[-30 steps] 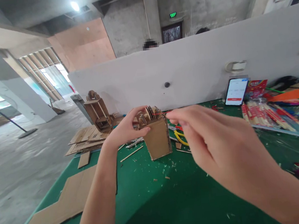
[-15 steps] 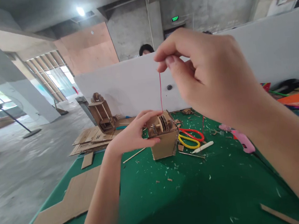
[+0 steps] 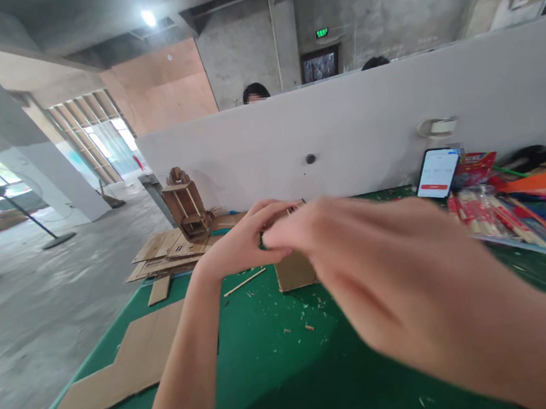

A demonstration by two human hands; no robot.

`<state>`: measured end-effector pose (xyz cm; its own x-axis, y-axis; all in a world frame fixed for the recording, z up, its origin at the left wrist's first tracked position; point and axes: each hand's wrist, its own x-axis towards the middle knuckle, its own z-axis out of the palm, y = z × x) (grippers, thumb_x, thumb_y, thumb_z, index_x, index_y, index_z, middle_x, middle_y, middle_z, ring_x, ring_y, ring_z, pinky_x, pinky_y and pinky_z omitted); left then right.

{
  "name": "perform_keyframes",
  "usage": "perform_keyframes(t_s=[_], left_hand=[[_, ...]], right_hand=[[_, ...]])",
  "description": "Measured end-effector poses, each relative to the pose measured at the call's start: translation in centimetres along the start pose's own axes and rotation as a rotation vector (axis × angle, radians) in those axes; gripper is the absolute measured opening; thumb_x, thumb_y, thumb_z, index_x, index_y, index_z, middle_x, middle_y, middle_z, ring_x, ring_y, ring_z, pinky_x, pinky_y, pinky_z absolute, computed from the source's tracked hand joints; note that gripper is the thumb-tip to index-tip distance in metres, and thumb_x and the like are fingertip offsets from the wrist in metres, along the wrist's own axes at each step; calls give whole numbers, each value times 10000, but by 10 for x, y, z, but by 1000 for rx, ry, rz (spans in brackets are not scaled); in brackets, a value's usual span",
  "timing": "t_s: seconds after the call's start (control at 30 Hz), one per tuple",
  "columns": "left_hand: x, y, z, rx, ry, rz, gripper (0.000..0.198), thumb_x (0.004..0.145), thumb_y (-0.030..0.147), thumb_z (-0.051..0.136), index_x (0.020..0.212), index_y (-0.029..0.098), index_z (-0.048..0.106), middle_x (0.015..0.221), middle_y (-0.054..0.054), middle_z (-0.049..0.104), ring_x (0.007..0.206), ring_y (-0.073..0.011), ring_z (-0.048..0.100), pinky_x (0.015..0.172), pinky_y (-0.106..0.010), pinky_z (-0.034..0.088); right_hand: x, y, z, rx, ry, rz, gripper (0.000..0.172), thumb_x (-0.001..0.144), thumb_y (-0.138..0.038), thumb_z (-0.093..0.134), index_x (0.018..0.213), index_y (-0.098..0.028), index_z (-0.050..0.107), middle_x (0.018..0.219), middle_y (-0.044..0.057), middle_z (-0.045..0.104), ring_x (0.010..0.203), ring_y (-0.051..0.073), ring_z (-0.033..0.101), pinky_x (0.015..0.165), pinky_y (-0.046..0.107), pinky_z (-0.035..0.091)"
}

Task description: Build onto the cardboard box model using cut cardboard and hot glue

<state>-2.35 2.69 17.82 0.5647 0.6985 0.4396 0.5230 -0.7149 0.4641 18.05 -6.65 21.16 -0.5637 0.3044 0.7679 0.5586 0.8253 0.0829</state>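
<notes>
My left hand (image 3: 238,241) is wrapped round the upper part of a small cardboard box (image 3: 296,273), which stands upright on the green table. Its thumb lies along the near side and the fingers reach over the top. Blurred by motion, my right hand (image 3: 356,254) is at the top of the box, its fingertips close to my left thumb. It covers the cardboard discs on top and most of the box's right side. The red string does not show, and the right fingers are too smeared to tell what they hold.
A cardboard model (image 3: 186,204) stands on cardboard sheets (image 3: 161,258) at back left. A cut cardboard piece (image 3: 123,360) and a thin stick (image 3: 245,282) lie nearer. Behind is a white partition (image 3: 229,157); at right are a phone (image 3: 438,173) and packed sticks (image 3: 503,213).
My right hand has come down from above, where it pinched a red string, to the top of the box. The scissors are now covered. My left hand stays on the box.
</notes>
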Motion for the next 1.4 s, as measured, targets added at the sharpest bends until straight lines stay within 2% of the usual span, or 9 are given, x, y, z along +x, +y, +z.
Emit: perform_keyframes(t_s=[0.07,0.17,0.27,0.47,0.67,0.8,0.87,1.1,1.4], left_hand=[[0,0,-1,-2,-50,20,583,767,246,646,1318,290,461,1315,-54,482,1186,-240,489,1017,-404,437],[-1,-5,-1,12,-80,29,592,786,271,634,1329,274,400,1320,-72,449,1181,-240,478,968,-388,462],[0,-9,-1,5,-87,-2,572,783,274,638,1300,266,394,1284,-69,471,1140,-228,502,952,-387,464],[-1,-13,1,-2,-60,-48,555,762,266,657,1253,263,397,1295,-62,464,1149,-221,491,954,-377,451],[-2,-15,0,-15,-75,-93,547,782,302,639,1263,254,382,1258,-69,489,1078,-210,531,924,-373,474],[-2,-17,0,-15,-68,-89,562,779,290,636,1278,255,381,1252,-73,498,1090,-218,527,938,-386,471],[-2,-18,0,-16,-67,-82,560,777,290,636,1277,258,388,1253,-74,500,1098,-223,526,944,-395,468],[-2,-18,1,-53,-66,-105,557,766,265,636,1269,251,397,1254,-77,501,1108,-219,524,956,-398,462],[-1,-27,1,-57,-46,-128,569,774,285,631,1290,264,393,1289,-83,482,1162,-232,492,981,-417,447]], right_hand=[[-11,-8,14,48,-113,-83,223,906,-116,392,941,-193,598,812,-2,660,680,122,592,551,253,391],[-32,-17,36,54,-257,-191,186,880,-140,453,1005,-153,591,840,27,662,636,147,566,510,297,365],[-49,-18,52,36,-302,-192,211,858,-129,474,1039,-146,581,866,32,665,613,155,562,485,309,336],[-61,-11,55,21,-249,-154,225,859,-115,458,1038,-139,594,843,37,680,631,155,590,520,304,357],[-61,-10,33,12,-94,-19,277,918,-106,370,993,-161,631,768,14,692,619,127,605,568,286,428],[-61,-8,19,-13,1,20,294,941,-149,355,951,-150,649,734,17,691,551,115,577,527,275,437],[-62,-7,16,-27,5,63,293,942,-161,363,934,-152,656,729,21,689,543,116,575,512,275,440],[-72,-8,29,-19,-55,39,282,907,-102,378,951,-162,650,702,21,667,576,121,597,577,265,468],[-91,-2,60,39,-142,44,264,865,-41,394,938,-143,626,715,34,643,636,122,595,584,246,406]])
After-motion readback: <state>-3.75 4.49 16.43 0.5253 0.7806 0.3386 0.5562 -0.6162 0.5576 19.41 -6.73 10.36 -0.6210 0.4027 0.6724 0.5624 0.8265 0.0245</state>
